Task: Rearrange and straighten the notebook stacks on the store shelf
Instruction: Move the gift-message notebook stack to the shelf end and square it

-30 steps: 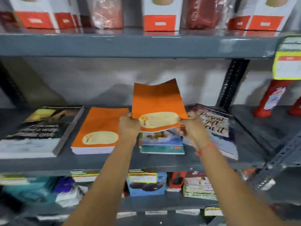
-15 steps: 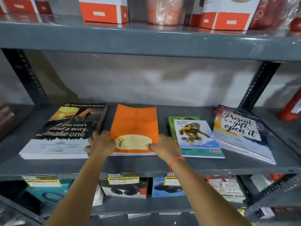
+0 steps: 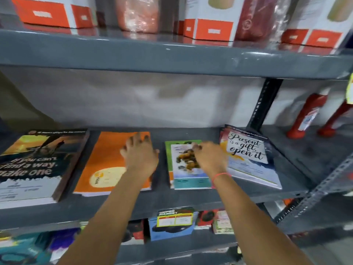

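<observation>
Several notebook stacks lie flat on the grey middle shelf (image 3: 191, 199). A thick stack with a dark sunset cover (image 3: 36, 165) is at the far left. Beside it is the orange stack (image 3: 107, 161); my left hand (image 3: 139, 155) hovers over its right side with fingers spread, holding nothing. A small stack with a green and blue cover (image 3: 183, 169) lies right of centre, and my right hand (image 3: 208, 159) is over its right edge, fingers loosely curled and blurred. The "Present is a gift" stack (image 3: 250, 157) lies slightly fanned and skewed at the right.
The upper shelf (image 3: 172, 56) carries white and orange boxes (image 3: 212, 25) and wrapped packs close overhead. A black upright post (image 3: 265, 104) stands behind the right stack. Red bottles (image 3: 307, 115) stand at the far right. The lower shelf holds boxed goods (image 3: 172, 224).
The lifted orange notebook was laid on the orange stack, both hands let go of it. My left hand slid up over the orange cover, my right hand moved to the green-blue stack.
</observation>
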